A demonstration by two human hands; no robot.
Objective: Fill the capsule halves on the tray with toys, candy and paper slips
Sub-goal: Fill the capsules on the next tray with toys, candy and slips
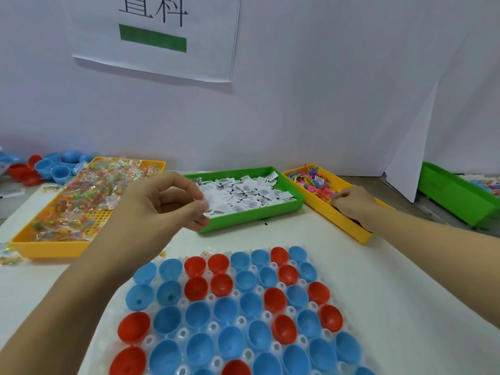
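Blue and red capsule halves stand open side up on a clear plastic tray in front of me; those I can see into look empty. My left hand hovers at the left end of the green bin of white paper slips, thumb and fingers pinching a slip. My right hand reaches into the small yellow bin of colourful toys, fingers curled among them. A large yellow tray of wrapped candy lies at the left.
Loose red and blue capsule halves are piled at the back left. Another green bin sits at the far right behind a white folded sheet. A white wall with a paper sign stands close behind the bins. A few candy packets lie loose on the table.
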